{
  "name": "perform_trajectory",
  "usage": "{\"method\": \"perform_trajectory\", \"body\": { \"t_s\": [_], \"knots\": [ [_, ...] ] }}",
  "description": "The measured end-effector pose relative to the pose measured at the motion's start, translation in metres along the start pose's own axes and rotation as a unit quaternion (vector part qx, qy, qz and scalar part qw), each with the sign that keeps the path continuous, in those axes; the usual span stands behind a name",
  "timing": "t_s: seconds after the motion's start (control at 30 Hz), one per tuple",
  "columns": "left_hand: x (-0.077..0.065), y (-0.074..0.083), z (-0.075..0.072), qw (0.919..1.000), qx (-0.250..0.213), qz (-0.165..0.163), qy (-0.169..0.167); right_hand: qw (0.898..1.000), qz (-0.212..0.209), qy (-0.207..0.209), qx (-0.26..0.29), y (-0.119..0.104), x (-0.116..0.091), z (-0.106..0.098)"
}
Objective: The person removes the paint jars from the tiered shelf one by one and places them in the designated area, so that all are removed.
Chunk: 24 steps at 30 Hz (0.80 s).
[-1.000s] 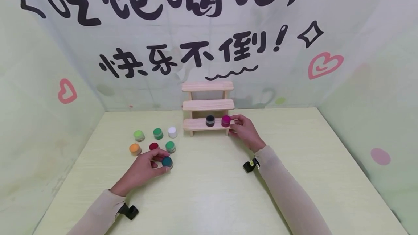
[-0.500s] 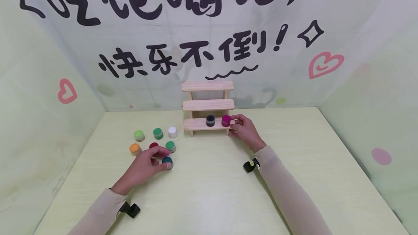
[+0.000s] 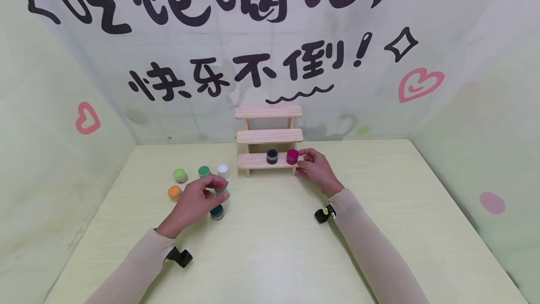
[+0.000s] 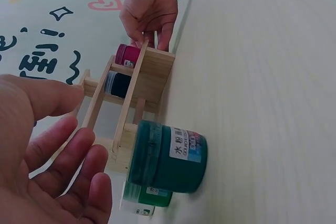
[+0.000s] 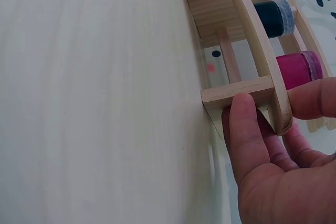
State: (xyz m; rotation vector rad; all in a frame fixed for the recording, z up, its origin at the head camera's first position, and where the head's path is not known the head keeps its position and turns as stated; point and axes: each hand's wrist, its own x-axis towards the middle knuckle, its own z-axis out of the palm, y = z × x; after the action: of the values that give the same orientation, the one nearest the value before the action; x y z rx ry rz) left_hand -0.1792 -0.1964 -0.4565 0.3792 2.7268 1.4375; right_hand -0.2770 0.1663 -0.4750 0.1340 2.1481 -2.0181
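My left hand (image 3: 194, 203) hovers among the small paint jars, above a green paint jar (image 3: 221, 190) that shows between thumb and fingers. In the left wrist view its fingers (image 4: 79, 156) are loosely bent with nothing between them, and a dark teal paint jar (image 4: 168, 156) stands beyond. My right hand (image 3: 318, 170) holds the right end of the lowest step of a wooden three-step stand (image 3: 253, 160), fingers against its leg and under the plank. Beside these fingertips a magenta paint jar (image 3: 292, 156) stands on that step, with a dark paint jar (image 3: 272, 156) to its left.
Left of the stand, a white jar (image 3: 223, 171), another green jar (image 3: 204, 171), a light green jar (image 3: 180, 175) and an orange jar (image 3: 175, 193) stand on the pale table (image 3: 270, 247). A printed cloth wall (image 3: 202, 121) rises behind.
My left hand has let go of the dark teal jar and moved up and away to over the green jar, now covering the dark red jar. The right hand keeps its place at the stand.
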Motion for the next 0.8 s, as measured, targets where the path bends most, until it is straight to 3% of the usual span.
{"method": "perform_trajectory", "body": {
  "t_s": [0.5,0.8],
  "knots": [
    [0.041,0.033,0.021,0.9998,-0.019,-0.004,0.003,1.000,-0.006,-0.008,0.011,-0.003,-0.004,-0.002],
    [0.061,0.046,0.034,0.9993,-0.036,-0.006,0.010,1.000,-0.010,-0.011,0.008,-0.002,-0.002,-0.001]
  ]
}}
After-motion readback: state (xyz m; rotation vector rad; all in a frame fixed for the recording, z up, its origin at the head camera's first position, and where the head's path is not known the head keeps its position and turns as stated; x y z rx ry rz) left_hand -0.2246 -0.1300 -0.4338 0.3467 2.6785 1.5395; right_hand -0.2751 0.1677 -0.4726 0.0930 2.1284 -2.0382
